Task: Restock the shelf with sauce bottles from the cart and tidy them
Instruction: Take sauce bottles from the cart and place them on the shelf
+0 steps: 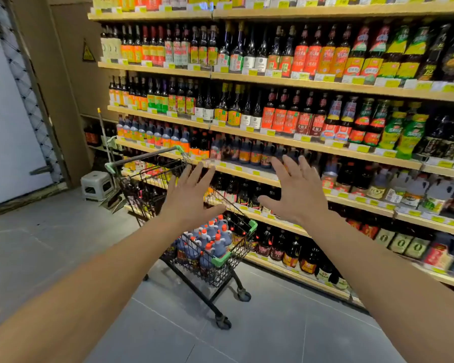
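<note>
Sauce bottles: jug-shaped, orange-capped, dark-filled, packed in the cart below both hands. Likely heavy, rigid, smooth-sided; best taken at the neck or moulded handle. Left hand and right hand: spread, empty. Shelf beyond the fingertips.

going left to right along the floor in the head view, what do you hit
white door → grey stool → shopping cart with bottles → bottom shelf

Shelf labels blurred, unreadable; left hand hides cart basket middle; right shelving cut off.
</note>
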The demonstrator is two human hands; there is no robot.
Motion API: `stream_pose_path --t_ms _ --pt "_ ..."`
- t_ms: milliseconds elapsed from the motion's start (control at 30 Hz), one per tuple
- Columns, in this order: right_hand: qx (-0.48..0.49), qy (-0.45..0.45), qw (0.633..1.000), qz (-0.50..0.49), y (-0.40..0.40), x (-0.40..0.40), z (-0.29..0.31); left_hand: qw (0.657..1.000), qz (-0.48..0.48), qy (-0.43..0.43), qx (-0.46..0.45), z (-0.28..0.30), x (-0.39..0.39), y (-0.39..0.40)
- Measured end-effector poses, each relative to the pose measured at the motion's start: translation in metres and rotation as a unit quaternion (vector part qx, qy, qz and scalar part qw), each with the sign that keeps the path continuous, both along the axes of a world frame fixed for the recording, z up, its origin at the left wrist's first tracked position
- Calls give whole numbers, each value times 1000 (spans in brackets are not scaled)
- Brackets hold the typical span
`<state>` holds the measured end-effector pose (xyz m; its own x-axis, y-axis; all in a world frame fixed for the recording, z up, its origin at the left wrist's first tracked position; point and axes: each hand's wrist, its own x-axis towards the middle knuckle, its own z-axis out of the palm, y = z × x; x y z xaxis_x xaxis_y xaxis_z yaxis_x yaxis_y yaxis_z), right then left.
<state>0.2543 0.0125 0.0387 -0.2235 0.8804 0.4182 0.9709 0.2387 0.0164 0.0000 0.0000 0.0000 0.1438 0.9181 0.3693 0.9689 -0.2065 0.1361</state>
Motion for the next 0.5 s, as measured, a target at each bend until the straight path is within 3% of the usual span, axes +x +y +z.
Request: stream_pose_path --t_ms 233,500 --pt "-34 -9 998 55 65 -14 -42 998 55 5 -32 -32 -8 38" --pt "-60 -33 992 104 189 -35 -84 992 111 -4 -52 -83 -44 142"
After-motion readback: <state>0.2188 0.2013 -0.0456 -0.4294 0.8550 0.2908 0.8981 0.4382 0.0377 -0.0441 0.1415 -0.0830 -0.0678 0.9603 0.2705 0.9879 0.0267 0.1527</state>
